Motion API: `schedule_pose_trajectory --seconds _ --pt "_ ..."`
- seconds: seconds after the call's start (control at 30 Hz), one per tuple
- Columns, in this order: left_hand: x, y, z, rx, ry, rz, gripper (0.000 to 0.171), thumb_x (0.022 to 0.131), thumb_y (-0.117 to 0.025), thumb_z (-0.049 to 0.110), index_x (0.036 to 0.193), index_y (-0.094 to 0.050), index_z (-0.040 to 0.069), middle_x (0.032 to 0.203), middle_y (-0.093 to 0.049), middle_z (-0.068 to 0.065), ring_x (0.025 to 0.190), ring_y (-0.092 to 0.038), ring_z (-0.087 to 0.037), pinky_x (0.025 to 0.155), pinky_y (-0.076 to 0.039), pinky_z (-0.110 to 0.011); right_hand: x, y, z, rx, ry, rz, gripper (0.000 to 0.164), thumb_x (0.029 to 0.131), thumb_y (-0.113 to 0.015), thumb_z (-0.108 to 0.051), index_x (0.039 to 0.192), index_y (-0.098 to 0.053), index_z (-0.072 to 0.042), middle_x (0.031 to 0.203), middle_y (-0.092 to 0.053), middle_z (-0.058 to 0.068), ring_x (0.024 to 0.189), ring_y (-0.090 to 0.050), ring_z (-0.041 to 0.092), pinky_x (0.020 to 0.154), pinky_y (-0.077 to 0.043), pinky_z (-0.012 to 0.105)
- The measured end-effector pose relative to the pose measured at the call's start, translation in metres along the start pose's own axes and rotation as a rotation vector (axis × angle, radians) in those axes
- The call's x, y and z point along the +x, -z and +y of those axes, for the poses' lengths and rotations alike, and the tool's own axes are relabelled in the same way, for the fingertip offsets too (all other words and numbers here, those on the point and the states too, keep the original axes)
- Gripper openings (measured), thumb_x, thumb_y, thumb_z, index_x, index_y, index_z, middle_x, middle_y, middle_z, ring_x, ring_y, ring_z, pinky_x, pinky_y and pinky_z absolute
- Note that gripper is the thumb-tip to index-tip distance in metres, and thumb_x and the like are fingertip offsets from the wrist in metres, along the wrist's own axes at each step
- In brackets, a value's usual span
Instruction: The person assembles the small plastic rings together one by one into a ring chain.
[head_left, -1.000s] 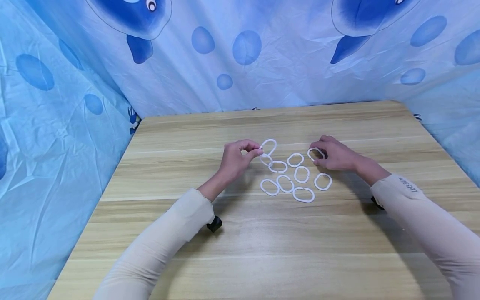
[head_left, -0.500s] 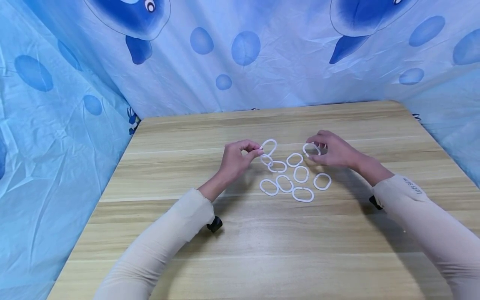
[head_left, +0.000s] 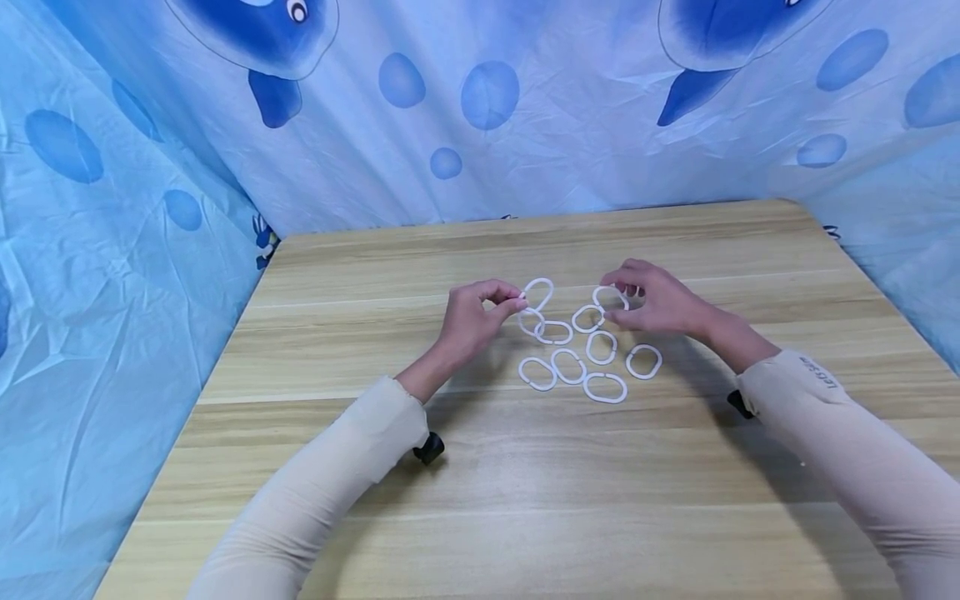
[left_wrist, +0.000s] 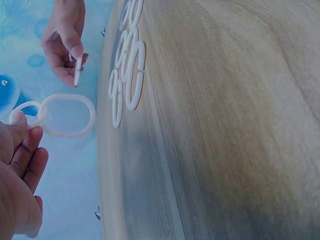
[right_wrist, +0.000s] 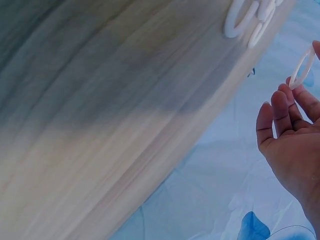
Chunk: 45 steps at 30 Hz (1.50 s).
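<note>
My left hand (head_left: pixel 476 317) pinches a white oval ring between thumb and fingertips, above the table. A second white ring (left_wrist: pixel 94 117) is linked through it and hangs from it in the left wrist view. My right hand (head_left: pixel 658 302) holds another white oval ring (head_left: pixel 595 297) by thumb and fingertips, raised off the table; its edge (right_wrist: pixel 296 70) shows in the right wrist view. Between and below the hands lie several more such rings, among them a separate one (head_left: pixel 661 360) at the right and one (head_left: pixel 606 401) at the front. Small gaps show in some of the rings.
The wood-grain table (head_left: pixel 480 500) fills the lower part of the head view. Behind it and at the left hangs a blue curtain (head_left: pixel 337 150) with whales and bubbles. Black wrist cameras sit under the sleeves, the left one (head_left: pixel 429 448) close to the tabletop.
My right hand has lifted its ring from the table and carried it leftward, nearer to my left hand. The left hand has stayed in place with its linked rings.
</note>
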<state>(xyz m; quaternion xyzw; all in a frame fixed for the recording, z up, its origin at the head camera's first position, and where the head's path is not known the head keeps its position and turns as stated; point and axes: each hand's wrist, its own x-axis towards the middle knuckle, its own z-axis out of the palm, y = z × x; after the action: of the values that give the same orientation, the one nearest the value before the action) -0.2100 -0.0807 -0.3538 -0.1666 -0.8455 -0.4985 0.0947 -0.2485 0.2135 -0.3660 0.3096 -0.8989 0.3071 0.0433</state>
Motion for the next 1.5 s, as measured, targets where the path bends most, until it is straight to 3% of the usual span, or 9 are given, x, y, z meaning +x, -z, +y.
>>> schedule_pose_trajectory --seconds 0.33,0.6,0.87,1.17,1.5 --pt "0.001 -0.001 0.000 0.009 -0.013 -0.009 0.008 0.084 -0.076 0.017 0.087 -0.074 0.010 0.077 -0.069 0.002 0.073 -0.060 -0.008 0.073 -0.046 -0.026 0.008 0.005 -0.012 0.023 0.035 0.055 0.040 0.075 -0.077 -0.013 0.112 -0.066 -0.002 0.086 -0.054 0.009 0.079 -0.049 0.020 0.070 -0.043 0.036" --pt "0.000 -0.001 0.001 0.016 -0.015 -0.009 0.009 0.084 -0.076 0.018 0.088 -0.075 0.010 0.076 -0.069 0.002 0.072 -0.060 -0.008 0.072 -0.045 -0.025 0.012 0.007 -0.019 0.050 0.045 0.083 0.041 0.075 -0.078 -0.012 0.113 -0.066 -0.002 0.087 -0.055 0.010 0.080 -0.051 0.027 0.073 -0.046 0.042" --pt "0.000 -0.002 0.001 0.016 -0.012 -0.012 0.008 0.084 -0.076 0.018 0.088 -0.075 0.011 0.077 -0.069 0.002 0.073 -0.060 -0.008 0.071 -0.044 -0.025 0.016 0.009 -0.026 0.031 0.085 0.100 0.041 0.075 -0.079 -0.014 0.113 -0.067 -0.003 0.087 -0.055 0.008 0.082 -0.050 0.018 0.071 -0.045 0.038" --pt "0.000 -0.003 0.000 0.017 0.001 -0.016 0.009 0.084 -0.076 0.018 0.088 -0.075 0.011 0.076 -0.069 0.003 0.074 -0.061 -0.009 0.072 -0.045 -0.025 0.024 0.010 -0.037 0.039 0.091 0.119 0.041 0.077 -0.077 -0.015 0.114 -0.066 -0.003 0.090 -0.056 0.011 0.080 -0.051 0.025 0.071 -0.044 0.041" --pt "0.002 -0.004 -0.001 0.005 -0.019 -0.014 0.010 0.082 -0.077 0.017 0.088 -0.075 0.009 0.076 -0.070 0.001 0.074 -0.062 -0.009 0.072 -0.046 -0.024 0.035 0.009 -0.050 0.049 0.139 0.145 0.042 0.076 -0.079 -0.015 0.115 -0.066 -0.004 0.090 -0.056 0.009 0.079 -0.049 0.017 0.070 -0.041 0.031"
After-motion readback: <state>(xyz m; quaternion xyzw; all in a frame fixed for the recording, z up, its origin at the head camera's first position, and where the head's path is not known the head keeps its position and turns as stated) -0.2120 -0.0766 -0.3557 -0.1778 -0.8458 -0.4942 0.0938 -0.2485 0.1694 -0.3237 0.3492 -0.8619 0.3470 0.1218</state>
